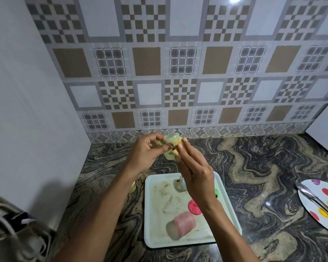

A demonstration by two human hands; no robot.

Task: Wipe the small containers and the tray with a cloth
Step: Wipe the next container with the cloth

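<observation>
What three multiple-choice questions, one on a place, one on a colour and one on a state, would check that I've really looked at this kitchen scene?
1. Where does the pink container lie? A. on the white tray B. in a sink C. on the floor
2. What colour is the raised container? A. black B. pale green C. blue
3. What is the left hand doing? A. hanging idle B. pressing on the tray C. gripping the raised container

Answers: 1 A, it lies on its side on the tray. 2 B, it looks pale green. 3 C, its fingers curl round it while the right hand holds a yellowish cloth against it.
</observation>
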